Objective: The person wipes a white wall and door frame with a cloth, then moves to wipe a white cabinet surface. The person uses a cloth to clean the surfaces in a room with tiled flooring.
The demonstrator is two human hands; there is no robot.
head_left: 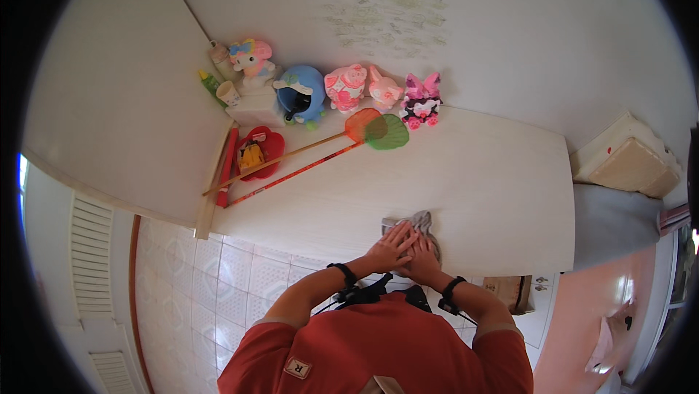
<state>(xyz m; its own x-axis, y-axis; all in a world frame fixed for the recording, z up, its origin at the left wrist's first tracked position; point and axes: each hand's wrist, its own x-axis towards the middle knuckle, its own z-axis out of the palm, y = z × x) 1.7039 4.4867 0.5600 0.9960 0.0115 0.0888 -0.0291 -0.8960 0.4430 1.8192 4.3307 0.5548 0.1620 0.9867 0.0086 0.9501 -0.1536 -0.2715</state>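
A grey-brown cloth [421, 219] lies bunched at the near edge of the white tabletop [480, 183]. My left hand [392, 248] rests flat on its left part, fingers stretched forward. Right beside it, my right hand [422, 259] presses on the cloth with its fingers extended too. The two hands touch or slightly overlap at the fingertips. Some of the cloth is hidden beneath them. Each wrist carries a black band.
Orange and green nets [386, 132] on long sticks lie at the left, over a red dish [271, 148]. Behind stand a blue round container [309, 81], pink figurines [346, 87] and a paper cup [227, 93]. A cardboard box [507, 292] sits below the right side.
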